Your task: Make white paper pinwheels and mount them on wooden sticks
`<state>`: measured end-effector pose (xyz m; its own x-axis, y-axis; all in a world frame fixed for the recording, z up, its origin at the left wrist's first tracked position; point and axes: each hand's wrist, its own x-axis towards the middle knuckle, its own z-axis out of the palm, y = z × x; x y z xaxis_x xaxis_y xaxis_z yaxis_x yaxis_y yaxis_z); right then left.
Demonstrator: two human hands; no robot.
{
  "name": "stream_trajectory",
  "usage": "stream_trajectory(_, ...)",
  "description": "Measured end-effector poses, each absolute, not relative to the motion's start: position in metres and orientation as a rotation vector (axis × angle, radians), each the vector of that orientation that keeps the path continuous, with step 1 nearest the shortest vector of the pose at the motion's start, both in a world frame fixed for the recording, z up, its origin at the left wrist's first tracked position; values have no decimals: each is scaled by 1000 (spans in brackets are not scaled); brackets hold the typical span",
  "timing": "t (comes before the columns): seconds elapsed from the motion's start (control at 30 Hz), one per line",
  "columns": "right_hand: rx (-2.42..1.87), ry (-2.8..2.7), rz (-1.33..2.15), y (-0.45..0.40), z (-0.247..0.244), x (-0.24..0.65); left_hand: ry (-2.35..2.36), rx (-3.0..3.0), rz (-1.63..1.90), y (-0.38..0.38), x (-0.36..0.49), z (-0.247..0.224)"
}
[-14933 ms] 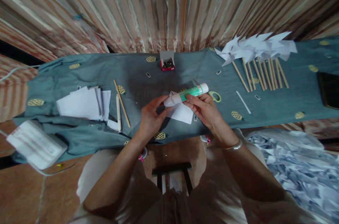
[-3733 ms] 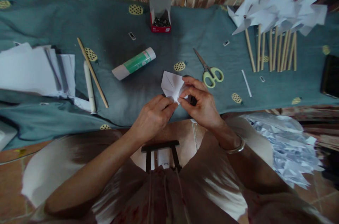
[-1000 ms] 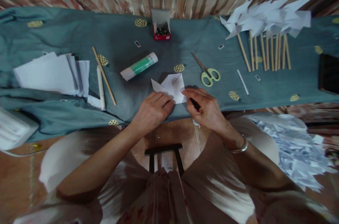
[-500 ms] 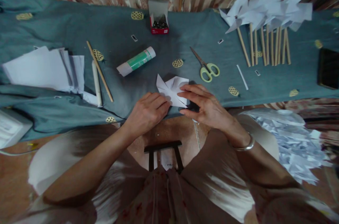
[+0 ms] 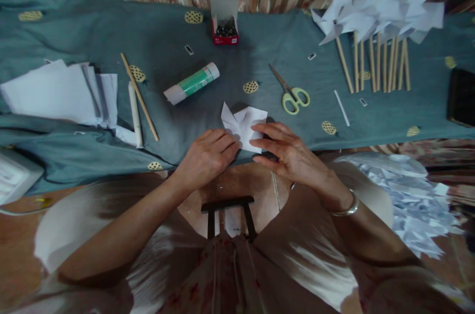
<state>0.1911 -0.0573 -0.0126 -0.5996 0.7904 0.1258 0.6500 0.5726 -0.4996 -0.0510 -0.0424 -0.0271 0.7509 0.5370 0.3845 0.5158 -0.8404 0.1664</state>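
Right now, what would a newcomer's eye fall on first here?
Probably the white paper pinwheels, clustered on wooden sticks at the back right of the cloth. Next come the left hand and right hand at the near edge, both at a small folded paper. An open red box stands at the back middle.

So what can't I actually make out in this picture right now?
All in the head view:
Folded paper: partly hidden by the left hand.
Dark object: cut off by the picture's right edge.
White box: cut off by the left edge.
Dark bits in the red box: too small to identify.
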Motion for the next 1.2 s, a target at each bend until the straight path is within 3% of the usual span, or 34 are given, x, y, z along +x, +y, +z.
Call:
stream_trajectory(0.37, -1179, -2267, 819, -69, -1, 202, 879, 2943, 653, -43, -50, -23)
stream_trajectory(0.73, -1235, -2358, 722, -65, -8, 192, 871, 2918, 674, -44, -53, -24)
stream_trajectory(1.2, -1197, -2173, 876, -54, -10, 183, 856, 2917, 667, -46, -54, -25)
